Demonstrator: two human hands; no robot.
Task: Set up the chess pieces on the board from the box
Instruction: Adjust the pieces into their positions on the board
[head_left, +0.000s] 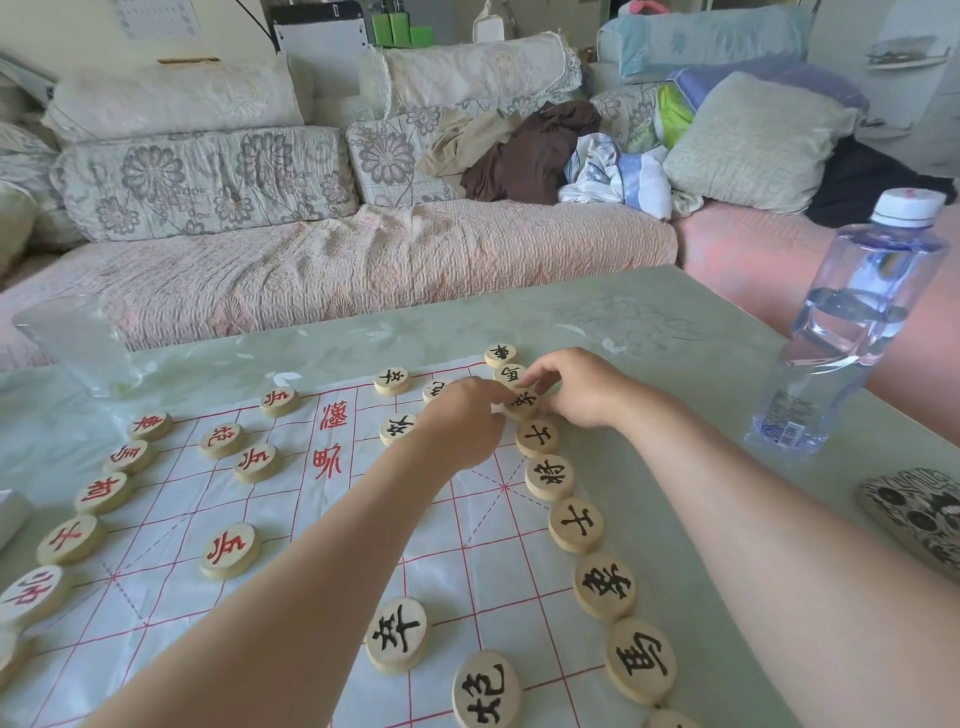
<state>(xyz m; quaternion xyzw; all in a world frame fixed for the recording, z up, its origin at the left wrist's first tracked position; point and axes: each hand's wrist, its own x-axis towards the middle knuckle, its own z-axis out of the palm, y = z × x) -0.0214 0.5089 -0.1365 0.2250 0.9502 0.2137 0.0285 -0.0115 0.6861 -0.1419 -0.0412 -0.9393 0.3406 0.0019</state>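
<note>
Red pieces (231, 551) stand along the board (467, 571) at 9 o'clock, so setup looks well advanced. The left hand (462, 421) touches the black piece (522, 404) at 1 o'clock; whether it grips, I cannot tell. The right hand (582, 392) pinches that piece, which next needs centring on its crossing. At 3 o'clock, a bottle (857, 312) is part full of water; the box is not clearly seen
</note>
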